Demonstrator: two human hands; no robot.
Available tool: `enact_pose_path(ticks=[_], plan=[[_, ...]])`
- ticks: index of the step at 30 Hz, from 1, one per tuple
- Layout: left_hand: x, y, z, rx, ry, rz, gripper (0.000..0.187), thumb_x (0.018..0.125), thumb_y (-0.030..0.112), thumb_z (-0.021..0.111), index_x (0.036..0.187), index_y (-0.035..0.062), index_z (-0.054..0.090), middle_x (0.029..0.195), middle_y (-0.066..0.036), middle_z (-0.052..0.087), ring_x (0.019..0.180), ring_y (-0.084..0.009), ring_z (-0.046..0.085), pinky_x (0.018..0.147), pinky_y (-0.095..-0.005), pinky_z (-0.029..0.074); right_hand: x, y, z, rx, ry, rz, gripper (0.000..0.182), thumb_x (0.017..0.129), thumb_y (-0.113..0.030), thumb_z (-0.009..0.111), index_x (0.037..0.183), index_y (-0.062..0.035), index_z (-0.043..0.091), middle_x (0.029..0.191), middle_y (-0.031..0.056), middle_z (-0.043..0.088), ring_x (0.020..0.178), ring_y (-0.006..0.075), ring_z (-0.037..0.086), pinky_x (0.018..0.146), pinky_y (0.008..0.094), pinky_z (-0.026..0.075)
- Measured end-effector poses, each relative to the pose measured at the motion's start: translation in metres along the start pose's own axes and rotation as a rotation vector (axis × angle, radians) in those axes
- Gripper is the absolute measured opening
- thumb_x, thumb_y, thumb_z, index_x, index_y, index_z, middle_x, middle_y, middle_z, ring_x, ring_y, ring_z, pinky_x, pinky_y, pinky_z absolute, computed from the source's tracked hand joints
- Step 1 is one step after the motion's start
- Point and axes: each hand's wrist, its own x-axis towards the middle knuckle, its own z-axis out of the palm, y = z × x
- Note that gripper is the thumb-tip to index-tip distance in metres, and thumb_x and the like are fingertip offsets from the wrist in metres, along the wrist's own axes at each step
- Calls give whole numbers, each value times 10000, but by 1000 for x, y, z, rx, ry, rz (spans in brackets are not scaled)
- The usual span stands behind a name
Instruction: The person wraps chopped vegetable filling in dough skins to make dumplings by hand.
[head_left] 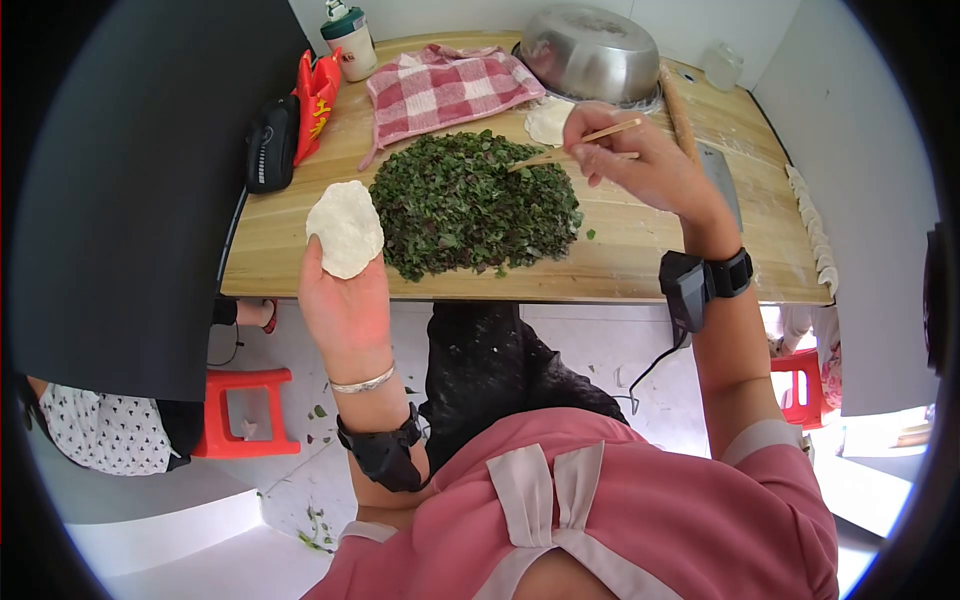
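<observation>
On my left hand (345, 305) lies a flat round dough wrapper (346, 228), with my thumb over its lower left edge. My right hand (635, 165) grips a pair of chopsticks (608, 130). Their tips reach into the right upper part of a large heap of chopped green leaves (465, 205) on the wooden table. Just beyond my right hand a second dough wrapper (549, 121) lies on the table, partly hidden by my fingers.
At the back are a red checked cloth (450, 85), an upturned steel bowl (588, 50), a rolling pin (678, 115) and a glass jar (723, 67). A cleaver (718, 180) lies right. Shaped dough pieces (812, 235) line the right edge. A bottle (350, 45) and black case (272, 145) stand left.
</observation>
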Motion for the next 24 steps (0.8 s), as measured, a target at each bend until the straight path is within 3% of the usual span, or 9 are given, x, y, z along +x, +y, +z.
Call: enact_pose_path(ticks=[3,5,11,13,16,21,24], plan=[[0,-3,2,-35,-22,-20,408,986,143,301,1323,-78,363,1372,-216,423,1275,-326,420,1086,-439,341,-10,5,-7,1,108,-30,207,950,-135,499,904,49,584,829,46,557,653,117,529,662,252,464],[-2,-8,5,-25,-22,-39,407,984,142,307,1322,-75,365,1376,-211,423,1272,-323,425,1083,-438,345,-20,4,-6,339,314,44,188,938,-179,515,951,-12,602,801,25,576,686,104,571,635,228,465],[-9,-34,14,18,8,-120,395,984,154,310,1301,-63,403,1344,-198,466,1256,-322,445,1084,-448,342,-49,48,4,395,715,72,206,940,-171,515,935,9,615,774,48,569,580,115,534,562,237,452],[-9,-42,9,-1,-55,-164,385,987,162,315,1289,-47,430,1326,-190,486,1246,-318,456,1079,-454,347,-55,53,10,591,866,117,193,932,-161,521,905,3,619,762,39,567,559,110,533,528,235,442],[-15,-56,14,43,-128,-211,369,995,196,342,1310,26,433,1290,-128,523,1193,-269,508,1017,-401,421,-60,58,19,657,844,221,204,942,-161,487,926,8,600,758,50,570,572,119,568,529,234,451],[-19,-67,24,48,-114,-242,362,995,183,336,1287,1,449,1298,-150,515,1210,-280,492,1041,-417,393,-56,79,34,941,792,315,210,956,-156,439,1012,16,545,820,79,579,616,150,603,562,254,482],[-22,-68,28,46,-88,-247,363,995,168,328,1273,-26,459,1312,-174,503,1230,-297,474,1067,-439,367,-50,80,38,958,792,343,235,967,-165,423,1023,38,528,834,103,583,691,193,645,609,274,523]])
